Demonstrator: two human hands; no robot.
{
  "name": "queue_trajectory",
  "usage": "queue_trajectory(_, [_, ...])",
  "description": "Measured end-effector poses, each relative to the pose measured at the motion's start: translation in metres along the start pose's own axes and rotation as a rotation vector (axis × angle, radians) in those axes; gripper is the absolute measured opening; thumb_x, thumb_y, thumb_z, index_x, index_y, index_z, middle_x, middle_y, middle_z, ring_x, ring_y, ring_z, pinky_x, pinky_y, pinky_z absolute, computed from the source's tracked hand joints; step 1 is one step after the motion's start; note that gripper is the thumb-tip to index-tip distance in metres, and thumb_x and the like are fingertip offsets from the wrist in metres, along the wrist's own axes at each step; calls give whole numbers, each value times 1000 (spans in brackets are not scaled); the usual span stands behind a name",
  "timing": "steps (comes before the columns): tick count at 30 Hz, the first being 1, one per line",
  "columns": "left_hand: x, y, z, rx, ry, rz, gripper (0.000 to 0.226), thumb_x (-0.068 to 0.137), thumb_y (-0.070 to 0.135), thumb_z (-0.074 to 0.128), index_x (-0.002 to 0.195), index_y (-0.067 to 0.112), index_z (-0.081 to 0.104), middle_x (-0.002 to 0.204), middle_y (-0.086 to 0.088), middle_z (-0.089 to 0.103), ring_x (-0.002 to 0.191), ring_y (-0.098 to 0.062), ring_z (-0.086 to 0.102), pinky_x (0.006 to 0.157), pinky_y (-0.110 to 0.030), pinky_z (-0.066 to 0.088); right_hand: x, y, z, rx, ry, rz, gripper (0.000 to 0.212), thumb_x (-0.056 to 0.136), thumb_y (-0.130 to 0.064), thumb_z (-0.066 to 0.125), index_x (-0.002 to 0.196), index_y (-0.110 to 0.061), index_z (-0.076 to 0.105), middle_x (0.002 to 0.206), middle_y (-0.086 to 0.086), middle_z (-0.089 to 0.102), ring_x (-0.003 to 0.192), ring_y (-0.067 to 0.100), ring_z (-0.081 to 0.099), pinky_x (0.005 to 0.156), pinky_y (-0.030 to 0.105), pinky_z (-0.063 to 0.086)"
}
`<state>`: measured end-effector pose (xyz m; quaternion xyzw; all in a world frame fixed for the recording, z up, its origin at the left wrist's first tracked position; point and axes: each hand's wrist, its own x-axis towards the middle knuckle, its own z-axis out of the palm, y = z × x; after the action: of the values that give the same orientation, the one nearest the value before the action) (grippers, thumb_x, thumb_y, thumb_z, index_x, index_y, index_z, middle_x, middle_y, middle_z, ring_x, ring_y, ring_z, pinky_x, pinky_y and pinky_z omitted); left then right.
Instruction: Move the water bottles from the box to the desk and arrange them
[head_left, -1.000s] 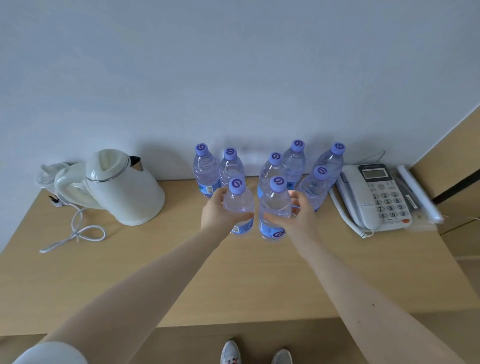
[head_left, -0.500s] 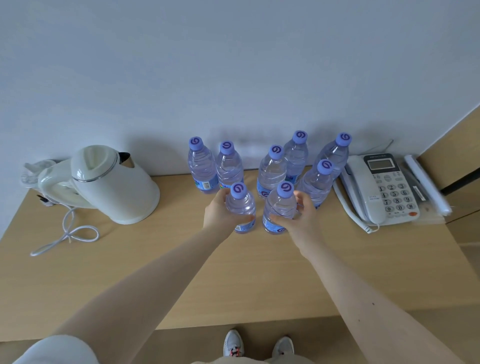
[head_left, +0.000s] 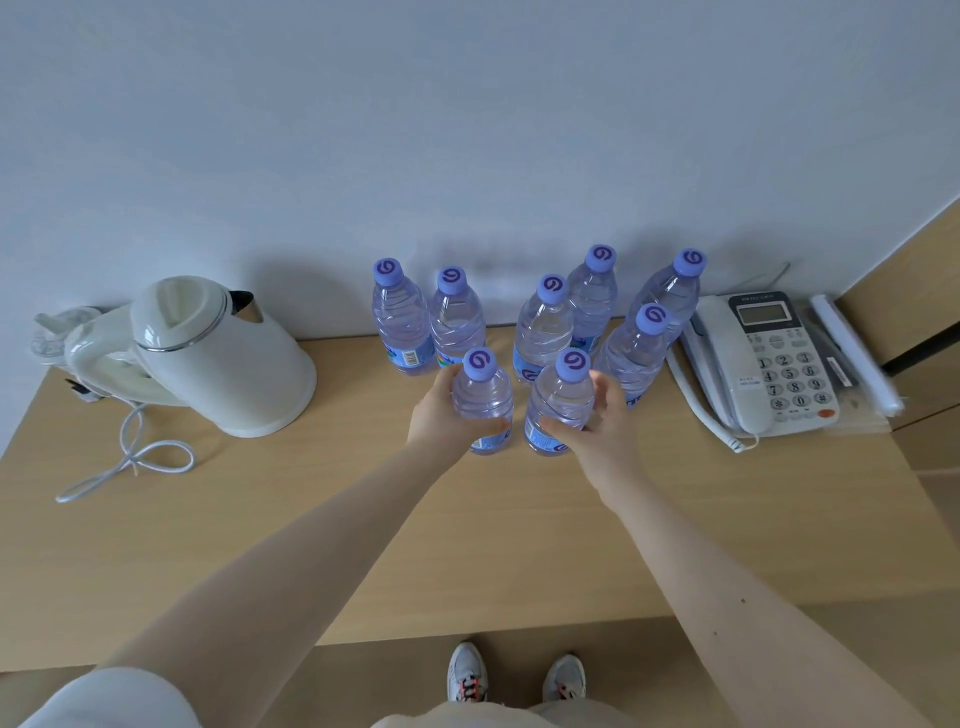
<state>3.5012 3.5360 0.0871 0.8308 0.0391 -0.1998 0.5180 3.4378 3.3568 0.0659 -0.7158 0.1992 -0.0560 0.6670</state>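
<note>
At twelve o'clock on the counter (head_left: 363, 519), the left hand (head_left: 441, 415) and right hand (head_left: 605, 428) are each gripping one front bottle (head_left: 483, 400) at six o'clock of six placed bottles (head_left: 543, 327), so arranging is seemingly finishing, box unseen

Light wood laminate desk (head_left: 467, 545) against the wall. White corded push-button phone (head_left: 774, 374) sits on it. Eight clear plastic water bottles with purple caps (head_left: 545, 332) stand just left of the phone: six behind, then front-left bottle (head_left: 483, 405) and front-right bottle (head_left: 563, 400). White plastic electric kettle (head_left: 223, 364) well left of the phone, white cord (head_left: 135, 462) looped beside it. Rolled white sheet (head_left: 857, 358) just right of the phone.
</note>
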Motion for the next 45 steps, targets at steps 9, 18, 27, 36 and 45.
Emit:
queue_trajectory(9, [-11, -13, -22, 93, -60, -45, 91, 72, 19, 84, 148, 22, 33, 142, 3, 48, 126, -17, 47, 95, -29, 41, -14, -1, -2, -3, 3, 7, 74, 74, -8, 82, 127, -36, 40, 121, -30, 48, 118, 0, 50, 96, 23, 43])
queue_trajectory(18, [-36, -47, -5, 279, -346, -194, 45, 88, 31, 68, 125, 10, 52, 118, -6, 55, 92, -20, 51, 76, -27, 39, -81, -4, -37, -523, 269, 67, 59, 86, -36, 68, 138, -21, 45, 131, -11, 49, 118, 6, 45, 95, 24, 35])
queue_trajectory(27, [-89, 23, 128, 786, -774, 251, 33, 91, 37, 63, 114, 14, 60, 116, -7, 59, 98, -21, 56, 80, -26, 44, -187, -12, -139, -707, 334, 357, 55, 95, -56, 43, 140, -24, 43, 142, -2, 45, 122, 20, 47, 96, 36, 40])
queue_trajectory(36, [-221, 84, 291, 1121, -1037, 741, 37, 94, 42, 54, 121, 17, 55, 115, 1, 57, 100, -16, 53, 83, -26, 42, -334, 18, -289, -712, 595, 512, 61, 94, -64, 38, 142, -26, 39, 141, -1, 47, 126, 21, 47, 98, 38, 42])
queue_trajectory(45, [-386, 70, 441, 1361, -1172, 999, 45, 94, 51, 51, 127, 22, 51, 123, 3, 55, 105, -18, 55, 88, -36, 50, -491, 91, -408, -712, 744, 719, 65, 94, -63, 35, 143, -21, 41, 137, 5, 51, 126, 26, 47, 100, 41, 42])
